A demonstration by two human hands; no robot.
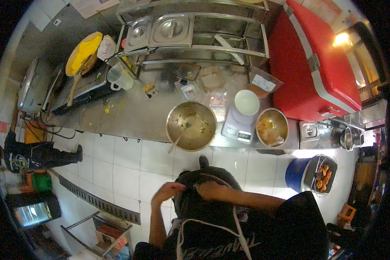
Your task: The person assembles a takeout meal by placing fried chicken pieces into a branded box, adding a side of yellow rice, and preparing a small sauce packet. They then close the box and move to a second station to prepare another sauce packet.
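Both hands (190, 190) pinching dark apron (203, 203)

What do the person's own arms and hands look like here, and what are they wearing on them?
Both forearms are bare, with no long sleeves. The left hand and right hand wear no gloves, and no watch or ring is visible. The torso is covered by a black apron with thin white strings and pale lettering across the chest.

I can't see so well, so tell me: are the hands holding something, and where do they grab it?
Both hands, left hand and right hand, are bunched in the dark apron cloth at the waist. No tool or bowl is held. The exact grip cannot be told.
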